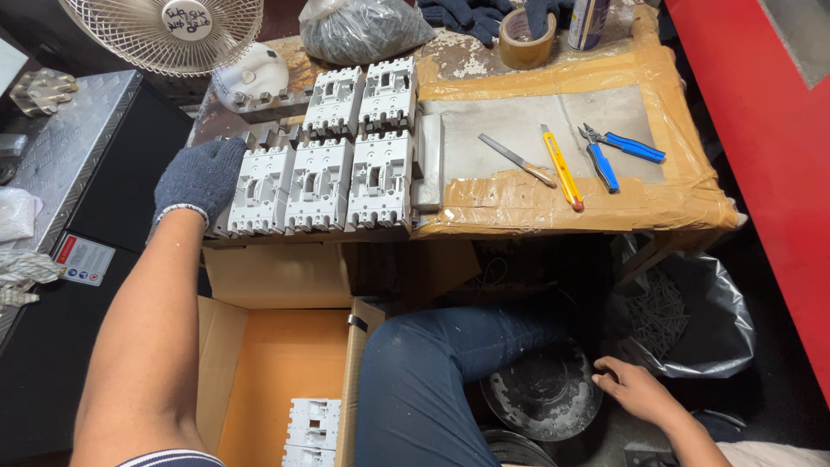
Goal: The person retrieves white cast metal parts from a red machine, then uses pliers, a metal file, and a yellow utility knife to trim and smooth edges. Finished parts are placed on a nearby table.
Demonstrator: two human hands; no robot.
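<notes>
My left hand (197, 177), in a dark blue knit glove, rests flat against the left end of a row of three white circuit breakers (320, 186) on the workbench. Two more white breakers (363, 99) stand behind that row. My right hand (635, 389) is bare and low at the bottom right, fingers spread. It lies beside a round grey metal disc (540, 393) on the floor and holds nothing. An open cardboard box (277, 363) below the bench holds two white breakers (313, 424). My blue-jeaned leg (432, 380) lies between box and disc.
On the taped cardboard bench top (674, 195) lie a file (519, 161), a yellow utility knife (562, 169) and blue-handled pliers (618, 151). A tape roll (527, 39), a spray can (588, 22), a grey bag (363, 30) and a fan (164, 30) stand behind. A plastic bag of scrap (692, 324) sits at right.
</notes>
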